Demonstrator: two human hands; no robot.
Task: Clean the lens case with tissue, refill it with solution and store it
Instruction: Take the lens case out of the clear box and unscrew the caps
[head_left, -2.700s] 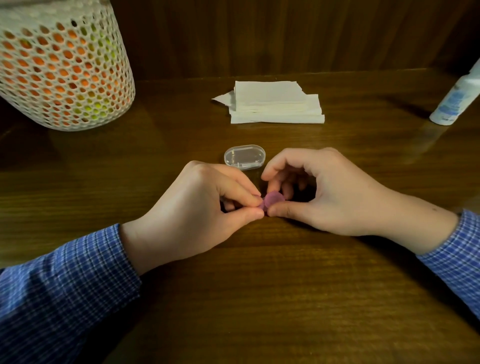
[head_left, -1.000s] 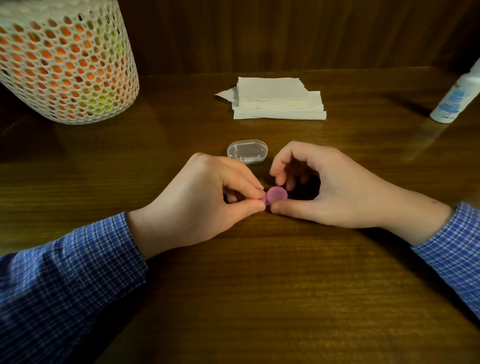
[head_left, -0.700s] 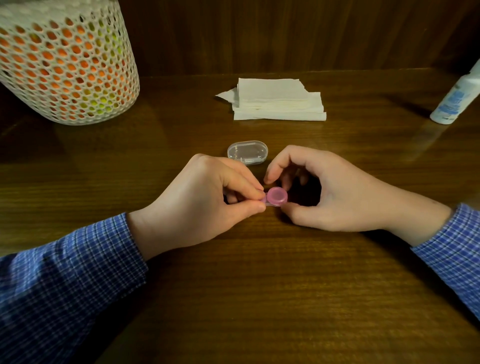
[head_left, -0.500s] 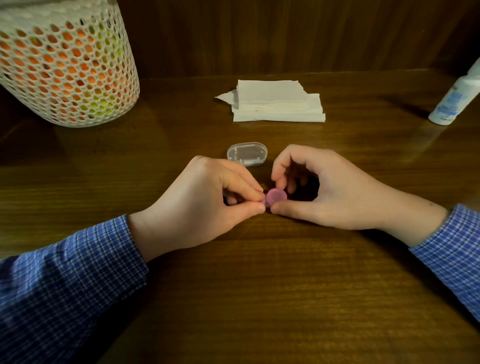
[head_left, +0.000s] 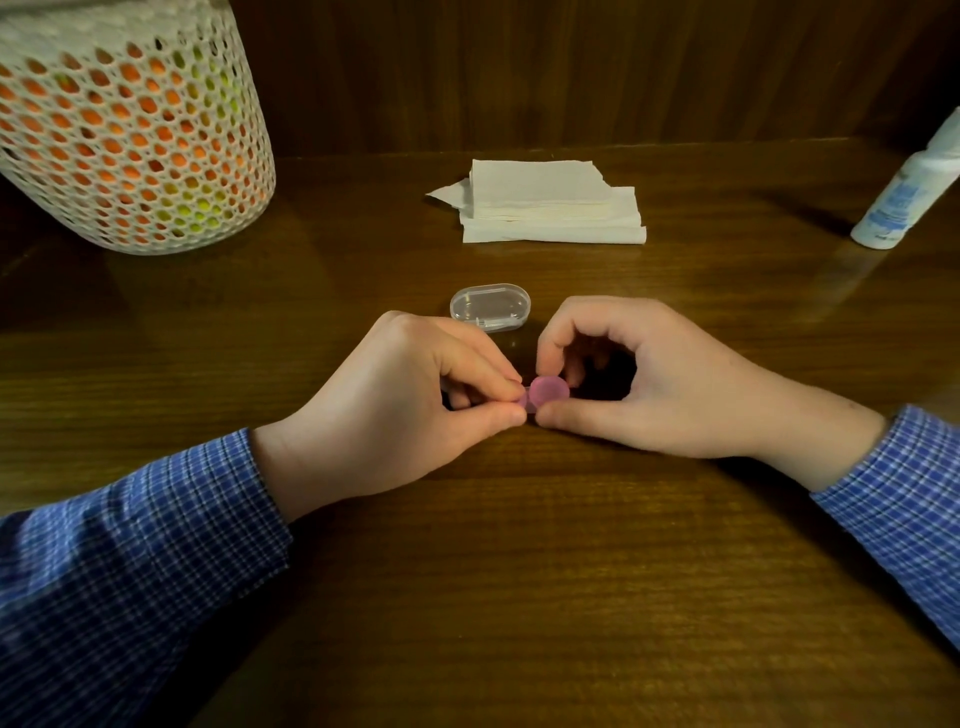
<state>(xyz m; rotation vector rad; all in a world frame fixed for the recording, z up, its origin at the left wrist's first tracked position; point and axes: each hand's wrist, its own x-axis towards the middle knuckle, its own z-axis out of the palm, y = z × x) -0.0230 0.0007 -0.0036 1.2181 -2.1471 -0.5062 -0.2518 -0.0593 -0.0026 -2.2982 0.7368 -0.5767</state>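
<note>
Left hand (head_left: 395, 410) and right hand (head_left: 649, 384) both pinch the pink lens case (head_left: 545, 394) (low over the table (head_left: 519, 597)).

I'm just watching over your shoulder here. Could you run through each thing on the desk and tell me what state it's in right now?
pink lens case: pinched between both hands, low over the table
left hand: pinching the case's left end
right hand: fingers curled round the pink cap
clear oval box: lying flat, untouched
tissue stack: folded, untouched
solution bottle: standing, untouched, partly out of frame
mesh basket: upright
</note>
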